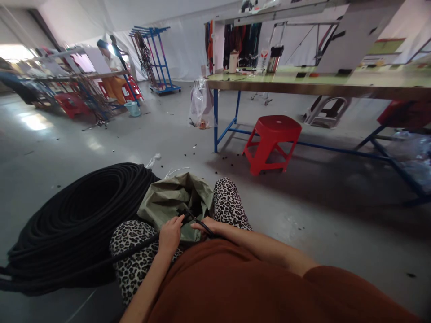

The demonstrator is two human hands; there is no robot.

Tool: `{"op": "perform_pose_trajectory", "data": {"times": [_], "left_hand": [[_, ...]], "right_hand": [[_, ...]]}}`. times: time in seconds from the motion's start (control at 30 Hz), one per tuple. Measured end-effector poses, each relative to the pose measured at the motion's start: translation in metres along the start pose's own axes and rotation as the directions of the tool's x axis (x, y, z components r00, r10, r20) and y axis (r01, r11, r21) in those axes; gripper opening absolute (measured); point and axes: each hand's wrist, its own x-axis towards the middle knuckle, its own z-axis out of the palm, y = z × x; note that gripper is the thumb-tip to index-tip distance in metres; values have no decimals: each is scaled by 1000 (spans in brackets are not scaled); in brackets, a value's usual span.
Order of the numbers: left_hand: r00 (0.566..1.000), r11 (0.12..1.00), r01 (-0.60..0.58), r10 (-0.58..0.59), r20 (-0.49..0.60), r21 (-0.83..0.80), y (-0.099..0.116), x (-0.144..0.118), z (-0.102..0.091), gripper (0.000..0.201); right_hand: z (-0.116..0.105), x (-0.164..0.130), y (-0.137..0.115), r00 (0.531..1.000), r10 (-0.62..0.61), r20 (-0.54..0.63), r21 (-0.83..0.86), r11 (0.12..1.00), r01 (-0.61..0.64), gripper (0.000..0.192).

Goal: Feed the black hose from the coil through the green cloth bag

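Cord (134, 249) runs from left of the sack (164, 197), through our curled left hand (171, 233), slanting toward the scissors-like tool (203, 224) our right hand (213, 223) grips over its mouth.

A black coil (77, 233) lies on the grey floor (161, 134).

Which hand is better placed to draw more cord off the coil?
Left, probably. The left hand grips the black cord, on the same side as the coil. The right hand is farther away and occupied with a black-handled tool, perhaps scissors.
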Motion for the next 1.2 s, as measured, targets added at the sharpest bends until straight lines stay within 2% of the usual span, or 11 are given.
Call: {"op": "perform_pose_trajectory", "data": {"times": [0.17,0.3,0.47,0.6,0.73,0.9,1.2], "left_hand": [[999,1000,-14,15,32,-19,-1,-1,2,38],[1000,1000,-22,23,15,-21,-4,-2,6,38],[1000,1000,-12,12,-6,-15,-8,-2,10,38],[1000,1000,-1,1,6,4,-9,-6,7,37],[998,997,55,-55,-5,58,-13,-14,0,37],[996,992,84,-85,8,94,-14,-20,-6,37],[994,988,108,-108,1,111,-10,-17,-5,37]], "right_hand": [[3,9,7,1000,10,19,-9,1000,-10,55],[5,11,10,999,11,-33,-29,1000,-12,52],[5,-2,2,991,-67,-119,-195,980,42,47],[1,-15,-9,984,-120,-132,-322,944,72,45],[-2,-20,-17,988,-58,-145,-394,919,-4,45],[-1,-21,-20,987,-64,-146,-436,900,-6,45],[0,-14,-15,986,-98,-133,-481,876,22,44]]}}
